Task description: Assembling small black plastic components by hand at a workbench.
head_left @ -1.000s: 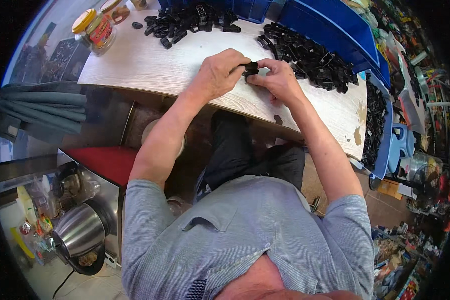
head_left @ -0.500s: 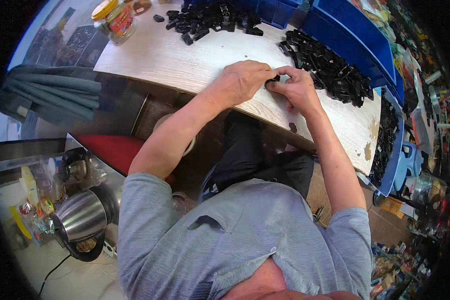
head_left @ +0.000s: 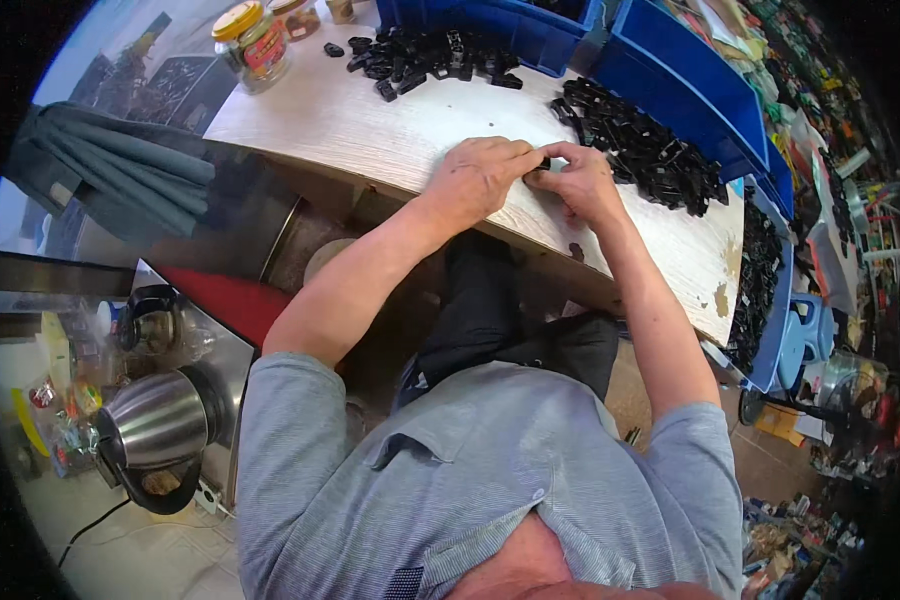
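Note:
Near the front edge of the whitish wood-grain table (head_left: 370,130), my two hands meet over one small black plastic part (head_left: 543,164). Most of that part is covered by the fingers. My left hand (head_left: 482,178) is closed, its fingertips pressed against the part from the left. From the other side, my right hand (head_left: 578,182) pinches it between thumb and index finger. Just beyond the right hand lies a large heap of black plastic parts (head_left: 650,150). Another, smaller pile of black parts (head_left: 435,58) sits farther back on the left.
Blue plastic bins (head_left: 690,85) line the table's back, and a blue tray of black parts (head_left: 760,280) stands at its right end. A yellow-lidded jar (head_left: 260,50) occupies the back left corner. Low on the left are a steel kettle (head_left: 160,420) and hanging grey cloth (head_left: 125,165).
The whole view has shifted slightly, so the table and bins appear a little lower. Both hands stay together on the black part, which is now more covered by the fingers.

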### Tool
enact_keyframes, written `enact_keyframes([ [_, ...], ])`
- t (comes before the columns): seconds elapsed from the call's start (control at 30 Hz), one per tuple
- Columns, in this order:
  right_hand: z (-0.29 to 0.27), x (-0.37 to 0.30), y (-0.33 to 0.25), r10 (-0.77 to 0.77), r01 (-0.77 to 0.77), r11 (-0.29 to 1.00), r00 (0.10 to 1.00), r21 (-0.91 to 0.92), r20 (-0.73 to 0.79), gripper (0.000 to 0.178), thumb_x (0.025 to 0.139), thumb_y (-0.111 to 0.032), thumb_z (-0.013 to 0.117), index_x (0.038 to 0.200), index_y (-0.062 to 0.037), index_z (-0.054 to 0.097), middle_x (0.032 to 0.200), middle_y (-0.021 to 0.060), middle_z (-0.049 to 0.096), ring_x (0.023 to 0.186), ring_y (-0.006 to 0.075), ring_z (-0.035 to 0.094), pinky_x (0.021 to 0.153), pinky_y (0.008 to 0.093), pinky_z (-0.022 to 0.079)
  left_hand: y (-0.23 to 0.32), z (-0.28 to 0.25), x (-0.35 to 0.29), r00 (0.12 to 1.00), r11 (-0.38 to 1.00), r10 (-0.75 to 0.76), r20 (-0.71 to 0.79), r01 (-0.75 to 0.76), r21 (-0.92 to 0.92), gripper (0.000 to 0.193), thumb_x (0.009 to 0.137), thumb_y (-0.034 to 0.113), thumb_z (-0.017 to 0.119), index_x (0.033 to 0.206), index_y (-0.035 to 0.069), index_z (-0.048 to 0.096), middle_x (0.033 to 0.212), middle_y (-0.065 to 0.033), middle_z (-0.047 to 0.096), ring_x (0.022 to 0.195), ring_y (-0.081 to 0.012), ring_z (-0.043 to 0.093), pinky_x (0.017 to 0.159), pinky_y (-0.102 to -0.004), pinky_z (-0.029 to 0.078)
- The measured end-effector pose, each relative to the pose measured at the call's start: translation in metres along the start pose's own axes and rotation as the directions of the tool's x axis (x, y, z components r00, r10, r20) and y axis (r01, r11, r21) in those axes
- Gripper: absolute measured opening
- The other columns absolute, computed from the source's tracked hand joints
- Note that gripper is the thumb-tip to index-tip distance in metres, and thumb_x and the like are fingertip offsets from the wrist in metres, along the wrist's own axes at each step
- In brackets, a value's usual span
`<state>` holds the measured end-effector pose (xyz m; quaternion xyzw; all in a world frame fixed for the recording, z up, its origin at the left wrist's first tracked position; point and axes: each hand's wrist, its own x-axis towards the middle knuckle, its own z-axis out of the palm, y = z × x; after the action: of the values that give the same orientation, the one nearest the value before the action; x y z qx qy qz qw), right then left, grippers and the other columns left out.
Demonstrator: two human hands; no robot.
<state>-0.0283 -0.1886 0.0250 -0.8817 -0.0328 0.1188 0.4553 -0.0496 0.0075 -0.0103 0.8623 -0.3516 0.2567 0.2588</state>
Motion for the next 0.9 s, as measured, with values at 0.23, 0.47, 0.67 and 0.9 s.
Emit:
enact_keyframes([
  [0.23,-0.002,0.003,0.007,-0.094,0.09,0.993,0.994,-0.076,-0.052,0.036,0.07,-0.03,0.085,0.1,-0.0115,0.078,0.06,0.0049,0.065,0.048,0.0151,0.06,0.049,0.0326,0.049,-0.004,0.001,0.003,0.997,1.0,-0.008,0.082,0.006,0.023,0.033,0.09,0.003,0.06,0.121,0.004,0.067,0.113,-0.0122,0.069,0.109,-0.0295,0.065,0.092,-0.0416,0.053],
  [0.47,-0.006,-0.014,0.02,0.042,-0.024,0.969,0.997,0.248,-0.069,0.031,0.079,-0.022,0.084,0.1,-0.0043,0.069,0.059,-0.0007,0.055,0.043,0.0089,0.049,0.038,0.0271,0.04,-0.018,-0.009,0.012,0.92,0.958,-0.271,-0.284,0.231,-0.169,0.032,0.086,0.011,0.069,0.116,0.0,0.067,0.114,-0.0196,0.069,0.112,-0.0386,0.062,0.102,-0.0449,0.047],
  [0.67,-0.054,-0.061,0.048,0.197,-0.119,0.894,0.97,0.431,-0.14,0.027,0.082,-0.022,0.081,0.098,-0.0048,0.068,0.057,0.0007,0.054,0.042,0.012,0.052,0.038,0.0303,0.048,-0.105,-0.047,-0.005,0.746,0.712,-0.442,-0.498,0.629,0.312,0.026,0.084,0.022,0.071,0.108,0.011,0.071,0.105,-0.0124,0.07,0.096,-0.0347,0.063,0.086,-0.0447,0.051],
  [0.9,-0.16,-0.087,0.122,0.341,-0.019,0.819,0.821,0.574,-0.459,0.031,0.086,-0.024,0.077,0.105,-0.002,0.065,0.053,0.0007,0.044,0.044,0.0165,0.052,0.044,0.0359,0.053,-0.121,-0.041,-0.024,0.874,0.747,-0.348,-0.341,0.478,0.463,0.024,0.087,0.027,0.071,0.104,0.011,0.074,0.098,-0.012,0.072,0.093,-0.0361,0.066,0.08,-0.0471,0.053],
])
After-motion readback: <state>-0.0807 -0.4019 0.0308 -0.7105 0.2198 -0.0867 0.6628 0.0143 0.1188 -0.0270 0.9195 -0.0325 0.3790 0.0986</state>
